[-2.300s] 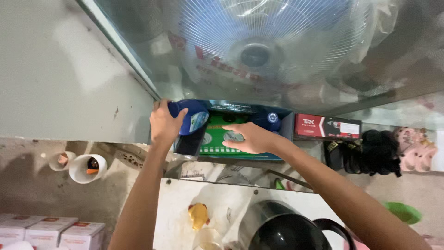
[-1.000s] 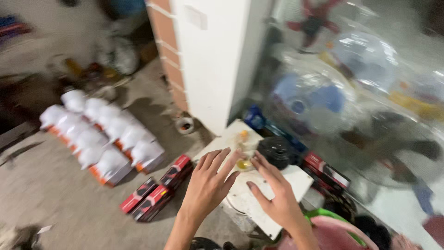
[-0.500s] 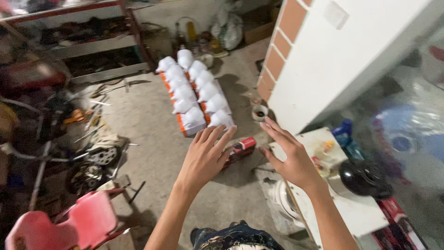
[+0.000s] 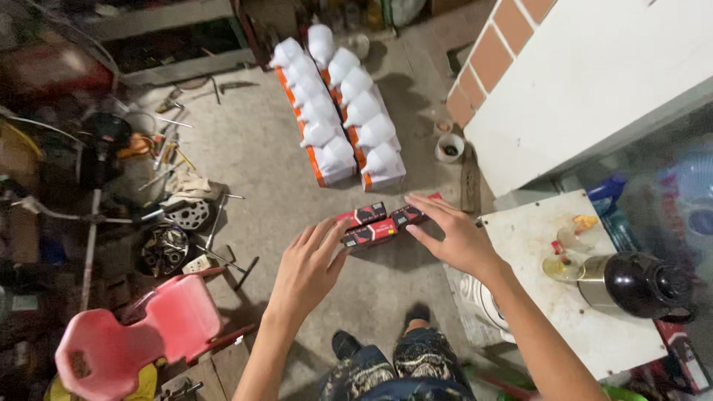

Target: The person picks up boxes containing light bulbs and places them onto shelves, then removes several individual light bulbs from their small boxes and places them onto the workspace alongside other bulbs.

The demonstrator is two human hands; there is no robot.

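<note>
Red-and-black boxes (image 4: 375, 224) lie on the concrete floor (image 4: 252, 156), in the head view just past both outstretched hands. Left hand (image 4: 308, 267) and right hand (image 4: 449, 234) hover apart, fingers spread, holding nothing (whether they touch the boxes I cannot tell). White jugs (image 4: 338, 111) stand in rows beyond; a red plastic chair (image 4: 130, 338) sits lower left.

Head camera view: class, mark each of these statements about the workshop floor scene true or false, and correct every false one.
1. Both hands, left and right, are open and hold nothing. True.
2. The white bottles stand in two rows on the floor. True.
3. The plastic chair is blue. False: it is red.
4. The dark flask stands upright on the floor. False: it lies on the white table.
5. Red and black boxes lie on the floor. True.
</note>
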